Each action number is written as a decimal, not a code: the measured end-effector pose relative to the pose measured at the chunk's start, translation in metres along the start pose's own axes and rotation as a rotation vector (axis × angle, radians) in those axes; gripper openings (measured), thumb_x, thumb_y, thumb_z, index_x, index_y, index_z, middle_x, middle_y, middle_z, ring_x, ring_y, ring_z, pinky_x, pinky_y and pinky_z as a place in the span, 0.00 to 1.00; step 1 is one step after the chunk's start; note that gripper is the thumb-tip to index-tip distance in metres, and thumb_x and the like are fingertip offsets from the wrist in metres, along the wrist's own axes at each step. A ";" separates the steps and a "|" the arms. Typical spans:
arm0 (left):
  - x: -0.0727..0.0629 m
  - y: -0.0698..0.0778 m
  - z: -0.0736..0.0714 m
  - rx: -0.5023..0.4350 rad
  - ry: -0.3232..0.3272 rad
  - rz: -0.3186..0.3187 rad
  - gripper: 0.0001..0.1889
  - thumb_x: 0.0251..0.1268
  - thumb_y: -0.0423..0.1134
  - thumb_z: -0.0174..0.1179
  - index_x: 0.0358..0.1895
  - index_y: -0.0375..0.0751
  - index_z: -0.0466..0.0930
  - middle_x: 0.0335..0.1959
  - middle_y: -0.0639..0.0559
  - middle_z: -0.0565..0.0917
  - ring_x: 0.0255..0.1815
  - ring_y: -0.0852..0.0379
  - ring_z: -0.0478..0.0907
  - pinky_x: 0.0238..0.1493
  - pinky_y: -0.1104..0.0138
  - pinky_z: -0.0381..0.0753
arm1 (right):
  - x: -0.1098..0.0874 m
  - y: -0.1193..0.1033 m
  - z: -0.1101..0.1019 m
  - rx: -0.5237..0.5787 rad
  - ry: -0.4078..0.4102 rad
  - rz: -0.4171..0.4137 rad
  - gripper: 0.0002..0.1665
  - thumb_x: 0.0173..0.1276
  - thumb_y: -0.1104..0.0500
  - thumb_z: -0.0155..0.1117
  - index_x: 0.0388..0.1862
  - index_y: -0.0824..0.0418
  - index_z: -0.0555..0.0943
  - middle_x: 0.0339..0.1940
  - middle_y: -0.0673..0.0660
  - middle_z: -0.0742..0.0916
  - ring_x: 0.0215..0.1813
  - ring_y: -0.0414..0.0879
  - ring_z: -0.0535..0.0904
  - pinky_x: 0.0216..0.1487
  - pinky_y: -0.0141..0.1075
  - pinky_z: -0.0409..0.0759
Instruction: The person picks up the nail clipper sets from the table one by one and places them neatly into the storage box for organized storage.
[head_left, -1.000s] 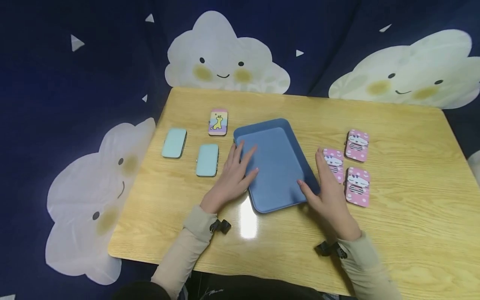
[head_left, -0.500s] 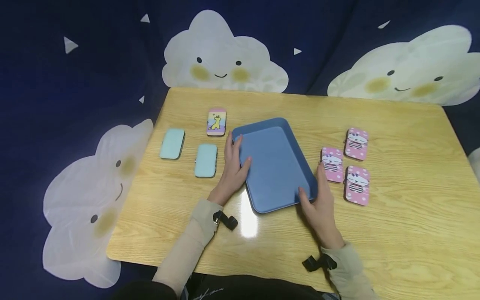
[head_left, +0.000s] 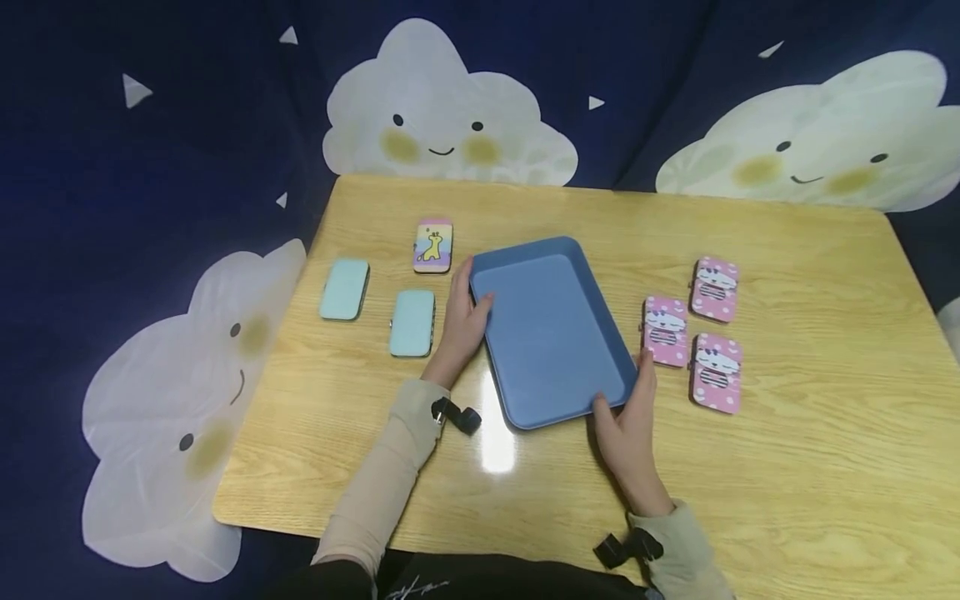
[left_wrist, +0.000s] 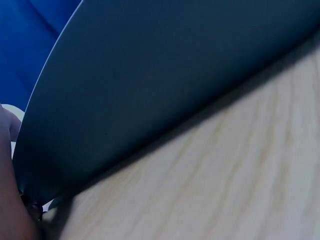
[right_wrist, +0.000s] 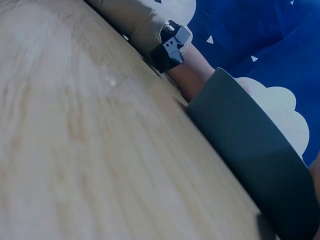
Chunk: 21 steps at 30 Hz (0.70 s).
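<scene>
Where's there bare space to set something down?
The largest free patch of table lies between the three pink cases and the right edge. Also bare: the patch between the mint cases, left sleeve and left edge, and inside the blue tray. Crowded: among the pink cases, and between left hand and nearer mint case.

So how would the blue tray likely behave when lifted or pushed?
The blue tray looks fairly stiff: its walls stand up without sagging. Thin-walled and empty, it's probably light for its size. Its wide base on the glossy table suggests sliding rather than tipping.
</scene>
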<state>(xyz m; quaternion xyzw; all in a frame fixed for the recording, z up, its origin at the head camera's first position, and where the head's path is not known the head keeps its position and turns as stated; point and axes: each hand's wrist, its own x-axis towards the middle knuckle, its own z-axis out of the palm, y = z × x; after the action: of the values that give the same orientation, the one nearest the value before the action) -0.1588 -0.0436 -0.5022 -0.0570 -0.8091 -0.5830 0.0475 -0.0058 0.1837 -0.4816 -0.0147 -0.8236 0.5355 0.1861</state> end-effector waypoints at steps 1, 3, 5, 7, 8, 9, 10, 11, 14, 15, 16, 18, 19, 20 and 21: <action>0.000 0.000 0.000 -0.004 0.002 0.002 0.37 0.68 0.40 0.50 0.79 0.36 0.48 0.79 0.42 0.53 0.79 0.49 0.50 0.78 0.56 0.48 | 0.001 -0.006 -0.001 0.010 -0.002 0.007 0.52 0.54 0.78 0.54 0.77 0.78 0.42 0.72 0.79 0.59 0.70 0.67 0.58 0.70 0.36 0.55; 0.000 0.001 0.000 -0.014 0.008 0.004 0.38 0.68 0.41 0.50 0.79 0.37 0.48 0.79 0.44 0.54 0.78 0.50 0.51 0.78 0.56 0.49 | 0.001 -0.016 -0.002 0.027 -0.008 0.029 0.52 0.53 0.79 0.52 0.76 0.80 0.42 0.73 0.79 0.56 0.73 0.68 0.54 0.72 0.33 0.51; -0.001 0.001 0.000 -0.031 0.015 0.007 0.38 0.67 0.40 0.50 0.79 0.37 0.48 0.78 0.45 0.55 0.78 0.50 0.51 0.78 0.56 0.49 | 0.002 -0.022 -0.003 0.041 -0.009 0.053 0.52 0.52 0.79 0.51 0.75 0.81 0.42 0.75 0.78 0.55 0.76 0.67 0.50 0.72 0.32 0.49; -0.001 0.001 -0.001 -0.039 0.026 0.010 0.38 0.67 0.39 0.50 0.79 0.37 0.48 0.77 0.45 0.55 0.77 0.51 0.52 0.77 0.56 0.50 | 0.003 -0.025 -0.003 0.065 -0.005 0.070 0.52 0.51 0.80 0.49 0.76 0.80 0.41 0.75 0.77 0.55 0.76 0.66 0.49 0.73 0.35 0.49; -0.001 0.000 -0.001 -0.041 0.033 0.010 0.38 0.66 0.39 0.50 0.78 0.37 0.48 0.77 0.45 0.55 0.77 0.51 0.53 0.77 0.57 0.50 | 0.003 -0.025 -0.003 0.080 -0.001 0.076 0.52 0.51 0.80 0.49 0.76 0.80 0.41 0.75 0.77 0.56 0.76 0.66 0.49 0.73 0.36 0.49; -0.001 0.000 -0.002 -0.041 0.040 0.013 0.38 0.66 0.38 0.50 0.78 0.36 0.49 0.77 0.44 0.56 0.77 0.51 0.53 0.77 0.57 0.50 | 0.003 -0.025 -0.002 0.099 0.003 0.077 0.52 0.50 0.81 0.48 0.76 0.80 0.41 0.75 0.76 0.56 0.76 0.66 0.49 0.73 0.38 0.49; -0.002 0.000 -0.002 -0.044 0.048 0.014 0.38 0.65 0.37 0.50 0.78 0.35 0.49 0.76 0.44 0.56 0.77 0.51 0.53 0.77 0.57 0.50 | 0.004 -0.024 -0.002 0.114 0.008 0.081 0.52 0.50 0.81 0.48 0.76 0.79 0.41 0.76 0.76 0.56 0.76 0.66 0.49 0.73 0.38 0.49; -0.002 0.001 -0.002 -0.043 0.057 0.015 0.38 0.65 0.37 0.50 0.78 0.35 0.50 0.76 0.44 0.56 0.76 0.51 0.54 0.77 0.58 0.51 | 0.004 -0.024 -0.002 0.130 0.014 0.086 0.52 0.50 0.81 0.47 0.76 0.79 0.42 0.76 0.75 0.57 0.76 0.65 0.50 0.73 0.38 0.50; -0.005 0.002 -0.003 -0.055 0.086 0.019 0.37 0.63 0.38 0.50 0.77 0.33 0.52 0.74 0.43 0.59 0.75 0.50 0.57 0.76 0.57 0.54 | 0.007 -0.021 -0.003 0.190 0.033 0.101 0.53 0.49 0.82 0.46 0.77 0.77 0.43 0.76 0.74 0.59 0.76 0.64 0.52 0.71 0.37 0.53; -0.006 0.002 -0.004 -0.062 0.096 0.020 0.37 0.63 0.39 0.50 0.76 0.33 0.53 0.74 0.43 0.59 0.74 0.50 0.58 0.76 0.57 0.55 | 0.007 -0.019 -0.004 0.212 0.044 0.104 0.53 0.49 0.82 0.46 0.77 0.76 0.44 0.75 0.74 0.60 0.75 0.64 0.53 0.69 0.36 0.55; -0.007 0.003 -0.003 -0.068 0.108 0.022 0.37 0.63 0.39 0.50 0.76 0.33 0.55 0.73 0.42 0.61 0.73 0.50 0.59 0.75 0.57 0.57 | 0.008 -0.017 -0.004 0.242 0.054 0.111 0.53 0.49 0.83 0.45 0.78 0.76 0.45 0.75 0.73 0.61 0.75 0.62 0.54 0.68 0.36 0.56; -0.009 0.003 -0.003 -0.085 0.131 0.025 0.36 0.62 0.40 0.49 0.75 0.33 0.57 0.71 0.42 0.62 0.71 0.50 0.61 0.73 0.58 0.60 | 0.011 -0.010 -0.004 0.301 0.079 0.116 0.54 0.47 0.85 0.43 0.78 0.74 0.47 0.75 0.72 0.62 0.74 0.60 0.56 0.65 0.36 0.59; -0.010 0.003 -0.002 -0.092 0.141 0.028 0.36 0.62 0.40 0.49 0.75 0.32 0.58 0.70 0.42 0.63 0.70 0.50 0.62 0.73 0.59 0.61 | 0.012 -0.007 -0.004 0.330 0.095 0.119 0.54 0.46 0.86 0.42 0.78 0.73 0.48 0.74 0.72 0.63 0.74 0.59 0.57 0.65 0.36 0.61; -0.011 0.002 -0.002 -0.106 0.148 0.035 0.35 0.63 0.40 0.49 0.74 0.32 0.58 0.69 0.42 0.63 0.69 0.50 0.63 0.72 0.59 0.62 | 0.013 -0.003 -0.004 0.359 0.111 0.122 0.55 0.45 0.86 0.41 0.78 0.73 0.49 0.74 0.72 0.63 0.74 0.58 0.57 0.65 0.35 0.61; -0.012 0.002 -0.002 -0.122 0.155 0.045 0.34 0.63 0.40 0.49 0.74 0.33 0.59 0.68 0.41 0.64 0.69 0.49 0.63 0.72 0.59 0.62 | 0.014 0.001 -0.003 0.386 0.126 0.126 0.55 0.45 0.86 0.41 0.78 0.72 0.50 0.74 0.71 0.64 0.73 0.57 0.58 0.65 0.35 0.62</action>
<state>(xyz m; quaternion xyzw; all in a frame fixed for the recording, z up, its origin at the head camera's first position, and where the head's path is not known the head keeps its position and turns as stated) -0.1465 -0.0450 -0.5012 -0.0330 -0.7647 -0.6324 0.1195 -0.0181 0.1899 -0.4771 -0.0637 -0.6899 0.6919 0.2030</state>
